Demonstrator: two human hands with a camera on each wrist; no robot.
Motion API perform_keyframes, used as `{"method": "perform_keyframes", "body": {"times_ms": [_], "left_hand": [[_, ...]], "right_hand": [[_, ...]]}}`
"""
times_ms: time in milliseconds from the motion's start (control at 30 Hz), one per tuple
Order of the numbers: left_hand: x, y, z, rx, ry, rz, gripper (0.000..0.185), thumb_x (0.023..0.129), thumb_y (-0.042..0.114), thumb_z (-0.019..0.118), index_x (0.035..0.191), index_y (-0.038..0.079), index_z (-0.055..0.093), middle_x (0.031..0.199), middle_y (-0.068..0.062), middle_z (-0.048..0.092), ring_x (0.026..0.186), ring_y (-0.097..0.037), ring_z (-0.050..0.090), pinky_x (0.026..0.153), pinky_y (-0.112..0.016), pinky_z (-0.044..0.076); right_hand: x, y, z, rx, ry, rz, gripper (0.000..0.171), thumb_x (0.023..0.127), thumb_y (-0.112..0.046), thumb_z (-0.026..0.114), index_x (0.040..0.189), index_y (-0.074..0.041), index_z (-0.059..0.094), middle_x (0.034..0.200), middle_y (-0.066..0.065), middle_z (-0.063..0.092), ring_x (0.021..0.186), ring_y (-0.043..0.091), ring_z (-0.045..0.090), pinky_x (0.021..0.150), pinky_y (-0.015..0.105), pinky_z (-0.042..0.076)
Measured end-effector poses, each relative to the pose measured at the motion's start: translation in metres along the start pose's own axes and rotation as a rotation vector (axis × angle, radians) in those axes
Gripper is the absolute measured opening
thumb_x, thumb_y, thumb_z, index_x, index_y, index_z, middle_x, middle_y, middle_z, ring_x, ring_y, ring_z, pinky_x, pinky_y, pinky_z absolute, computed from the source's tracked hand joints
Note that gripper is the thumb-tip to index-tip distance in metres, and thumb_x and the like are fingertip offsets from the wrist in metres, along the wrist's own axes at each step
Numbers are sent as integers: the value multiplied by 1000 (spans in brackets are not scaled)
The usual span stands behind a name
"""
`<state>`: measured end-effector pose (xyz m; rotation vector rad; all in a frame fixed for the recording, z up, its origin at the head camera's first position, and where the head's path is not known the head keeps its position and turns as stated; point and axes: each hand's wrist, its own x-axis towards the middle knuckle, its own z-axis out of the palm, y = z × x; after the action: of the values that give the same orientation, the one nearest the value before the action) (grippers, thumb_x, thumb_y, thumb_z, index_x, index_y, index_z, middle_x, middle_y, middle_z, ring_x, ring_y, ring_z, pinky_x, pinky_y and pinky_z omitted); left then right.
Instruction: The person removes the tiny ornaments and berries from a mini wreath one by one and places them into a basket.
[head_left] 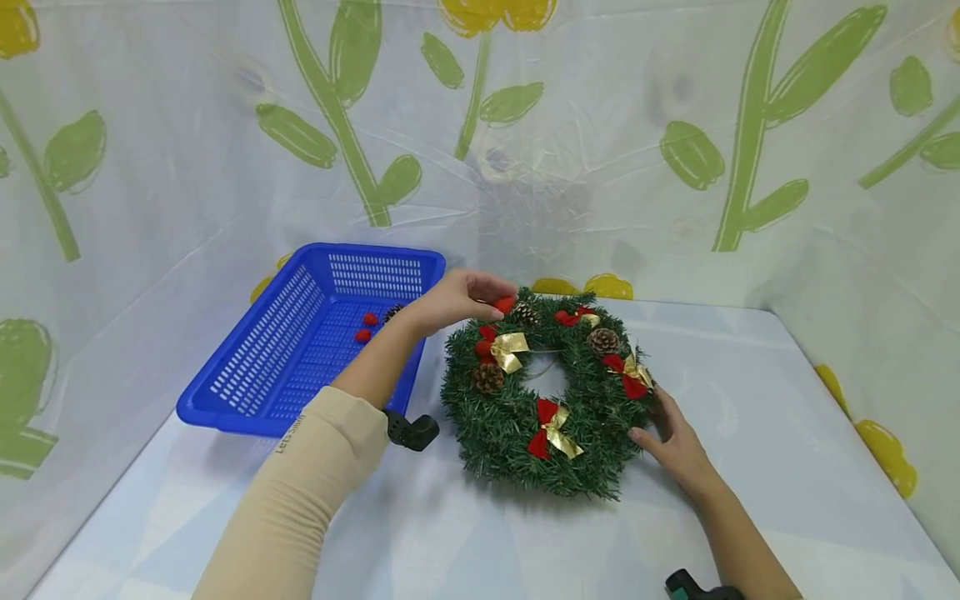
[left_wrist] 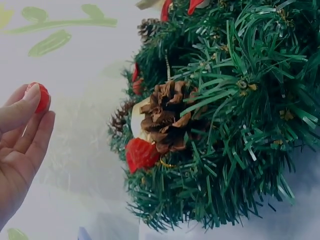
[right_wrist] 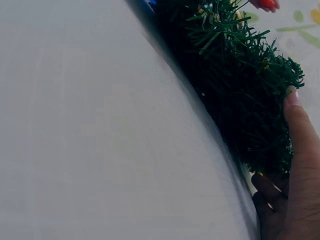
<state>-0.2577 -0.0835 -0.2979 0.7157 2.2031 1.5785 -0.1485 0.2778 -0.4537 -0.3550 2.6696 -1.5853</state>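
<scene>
A green Christmas wreath (head_left: 570,467) lies on the table, trimmed with red and gold bows (head_left: 553,429), pine cones (head_left: 603,341) and red balls. My left hand (head_left: 459,300) is over its far left part, beside a pine cone (head_left: 524,314). Between thumb and fingertips it pinches a small red ball (left_wrist: 41,97), held apart from the greenery in the left wrist view. My right hand (head_left: 678,446) grips the near right edge of the wreath, thumb on the near side; its other fingers are partly hidden by the branches.
Left of the wreath stands a blue plastic basket (head_left: 247,358). Inside are two red balls (head_left: 363,335) and a pine cone (head_left: 393,312), partly behind my left forearm. A flower-printed curtain (head_left: 585,167) encloses the back and sides of the table (head_left: 720,350).
</scene>
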Motion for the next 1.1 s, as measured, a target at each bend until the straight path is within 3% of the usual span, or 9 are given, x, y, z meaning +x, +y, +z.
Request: {"method": "perform_keyframes", "body": {"times_ms": [300,667,1100], "left_hand": [[-9,1,-16,62,84,-2,40,86,3,67,125,2,60,125,-14,61,114,-24,58,94,-37,49],[-15,-1,-43,51,147,-44,45,86,1,65,130,-2,55,129,-19,57,116,-28,57,97,-38,47],[-29,-33,-72,80,286,-161,44,88,6,65,131,0,55,131,-19,56,122,-29,52,104,-43,40]], "right_hand": [[0,-3,0,0,10,-15,82,90,-8,61,150,2,6,145,39,23,130,56,25,90,-4,20],[1,-5,-2,-8,-9,3,82,92,-11,59,150,1,4,146,38,20,132,55,24,96,1,23],[1,0,-1,14,-17,3,82,93,-12,59,150,3,2,147,39,17,132,56,22,90,-4,20]]}}
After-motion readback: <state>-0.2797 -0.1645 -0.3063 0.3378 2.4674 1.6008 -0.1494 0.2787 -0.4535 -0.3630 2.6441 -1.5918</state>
